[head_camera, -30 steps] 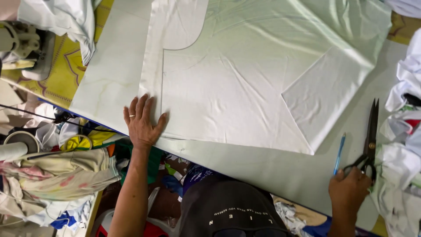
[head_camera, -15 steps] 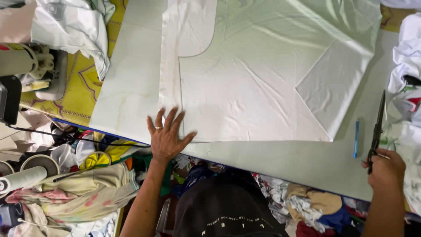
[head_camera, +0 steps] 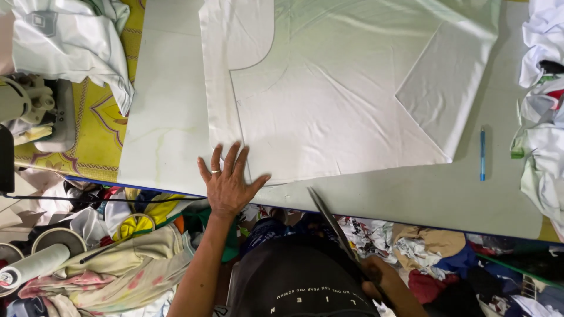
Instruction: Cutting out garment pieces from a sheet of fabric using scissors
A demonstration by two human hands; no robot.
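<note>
The left hand point(head_camera: 229, 182) lies open, fingers spread flat on the near edge of the white fabric point(head_camera: 329, 100), which stretches from it toward twelve and two o'clock across the pale surface point(head_camera: 411, 196). The right hand point(head_camera: 376, 276), at four o'clock from the left, is closed on the scissors point(head_camera: 332, 223), blades pointing at the cloth's edge. The fabric looks thin, soft and slippery, likely best pinned flat near its edge.

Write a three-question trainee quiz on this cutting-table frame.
1. True or false: the left hand lies flat, fingers spread, on the white fabric.
2. Which tool does the right hand hold? A) blue pen B) scissors C) ruler
3. Where is the blue pen lying?

Key: 1 true. 2 B, the scissors. 3 On the bare table, right of the fabric, untouched.
</note>
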